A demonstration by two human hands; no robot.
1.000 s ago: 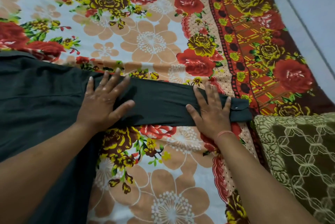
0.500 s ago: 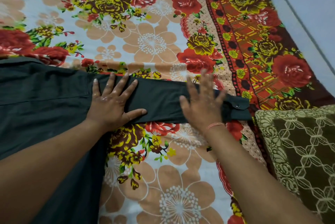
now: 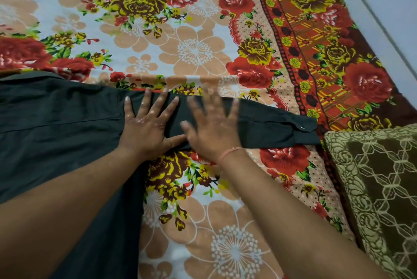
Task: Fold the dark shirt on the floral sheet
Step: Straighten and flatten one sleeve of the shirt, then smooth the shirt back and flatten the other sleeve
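Two flat, open hands, left hand [image 3: 146, 127] and right hand [image 3: 214, 127], press the dark shirt [image 3: 56, 120] sleeve onto the floral sheet [image 3: 191, 48]; soft, limp cloth, best pinched at the cuff [image 3: 302, 131] beyond the right fingers.

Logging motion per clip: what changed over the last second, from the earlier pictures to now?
The right hand slid along the sleeve from near the cuff toward the shirt's body, ending beside the left hand; it is motion-blurred. Nothing was grasped or released. The left hand stayed flat near the shoulder seam, and the dark shirt, floral sheet and patterned cushion kept their places.
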